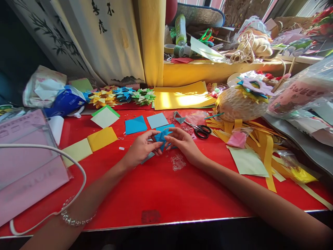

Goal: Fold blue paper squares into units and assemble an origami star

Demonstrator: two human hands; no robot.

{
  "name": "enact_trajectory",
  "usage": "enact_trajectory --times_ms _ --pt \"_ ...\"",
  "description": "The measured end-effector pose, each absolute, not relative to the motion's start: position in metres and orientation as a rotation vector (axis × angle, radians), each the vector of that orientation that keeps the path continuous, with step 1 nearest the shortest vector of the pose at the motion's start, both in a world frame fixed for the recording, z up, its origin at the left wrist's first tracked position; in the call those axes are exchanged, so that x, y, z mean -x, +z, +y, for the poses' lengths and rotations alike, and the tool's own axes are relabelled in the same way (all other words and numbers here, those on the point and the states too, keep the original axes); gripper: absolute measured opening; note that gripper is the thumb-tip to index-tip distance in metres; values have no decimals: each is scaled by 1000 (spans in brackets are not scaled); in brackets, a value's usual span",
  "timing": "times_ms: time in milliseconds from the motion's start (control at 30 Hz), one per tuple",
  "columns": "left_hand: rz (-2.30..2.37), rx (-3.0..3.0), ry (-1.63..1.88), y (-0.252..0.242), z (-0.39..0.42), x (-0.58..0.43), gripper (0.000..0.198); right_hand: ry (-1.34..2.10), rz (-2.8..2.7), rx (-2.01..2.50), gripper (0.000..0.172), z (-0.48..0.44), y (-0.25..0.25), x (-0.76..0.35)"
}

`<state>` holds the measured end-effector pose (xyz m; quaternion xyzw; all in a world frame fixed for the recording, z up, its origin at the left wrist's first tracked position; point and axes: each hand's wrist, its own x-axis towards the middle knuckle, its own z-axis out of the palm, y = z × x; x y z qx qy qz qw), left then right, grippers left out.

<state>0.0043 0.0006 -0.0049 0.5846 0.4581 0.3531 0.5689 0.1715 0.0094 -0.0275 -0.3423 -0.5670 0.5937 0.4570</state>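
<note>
Between my two hands is a small folded piece of blue origami paper [161,136], raised a little over the red table. My left hand [144,146] pinches its left side with thumb and fingers. On the right side, my right hand [180,140] grips it the same way, thumb toward me. The creases under my fingertips are partly hidden. Just behind lie a blue paper square [135,125] and a pale blue square [158,120]. A grey folded paper piece [179,117] rests near black-handled scissors [202,131].
Yellow, blue and green folded paper clusters [122,95] line the back beside yellow sheets [183,95]. Green and yellow squares [102,139] lie left, near a pink folder [28,163] and white cable [83,173]. Yellow strips [268,159] and a wrapped round object [240,104] are right.
</note>
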Motion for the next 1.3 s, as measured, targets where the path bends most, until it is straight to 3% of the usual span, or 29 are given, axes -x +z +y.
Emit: enact_trajectory --times_ms 67,333,533,733,900,1300 --pt "1071 -1338 822 -3 0 -6 39 1408 -1520 896 22 9 -28 -172" --pt "1160 -1433 849 -1 -2 -5 24 1376 -1600 939 29 6 -26 -174" --pt "1152 -1399 930 -7 -2 -6 25 1378 -1603 949 27 7 -24 -173" --pt "1272 -2077 1156 -8 -2 -2 37 1616 -1387 895 24 4 -20 -172" --pt "1072 -2571 1054 -7 2 5 32 1723 -1166 835 21 0 -24 -170" --pt "1114 -2137 1001 -7 -3 2 30 1716 -1131 777 19 -1 -26 -168"
